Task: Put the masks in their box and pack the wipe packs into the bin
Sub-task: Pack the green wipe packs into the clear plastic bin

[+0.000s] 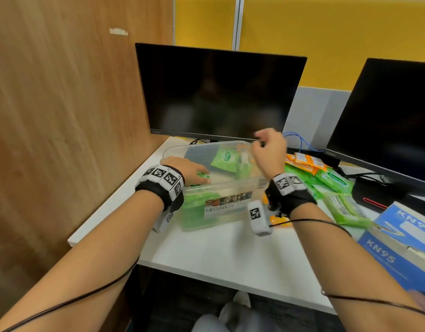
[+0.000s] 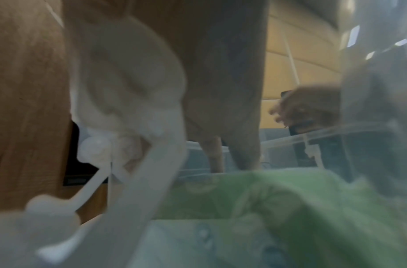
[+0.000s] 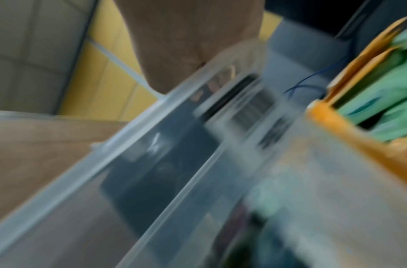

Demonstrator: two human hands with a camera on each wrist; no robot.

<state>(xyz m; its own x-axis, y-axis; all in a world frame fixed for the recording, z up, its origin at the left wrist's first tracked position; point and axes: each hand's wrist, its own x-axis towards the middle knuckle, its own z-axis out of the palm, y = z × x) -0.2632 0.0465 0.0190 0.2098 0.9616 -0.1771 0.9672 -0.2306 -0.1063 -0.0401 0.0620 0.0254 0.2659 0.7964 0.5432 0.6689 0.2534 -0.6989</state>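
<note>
A clear plastic bin point(image 1: 221, 185) labelled MEGABOX stands mid-desk with green wipe packs point(image 1: 224, 158) inside. My left hand point(image 1: 194, 172) reaches into its left end and grips a green wipe pack point(image 2: 301, 195) low in the bin. In the left wrist view its fingers point(image 2: 243, 154) run down behind that pack. My right hand point(image 1: 266, 146) hovers, blurred, above the bin's far right rim, fingers loosely curled and holding nothing. A loose pile of green and orange wipe packs point(image 1: 336, 180) lies right of the bin. The blue KN95 mask box point(image 1: 403, 233) sits at the near right edge.
Two dark monitors point(image 1: 218, 92) point(image 1: 393, 116) stand behind the bin and the pile. A wooden partition point(image 1: 63, 116) walls off the left side. Cables point(image 1: 300, 142) run behind the pile. White desk point(image 1: 218, 250) shows in front of the bin.
</note>
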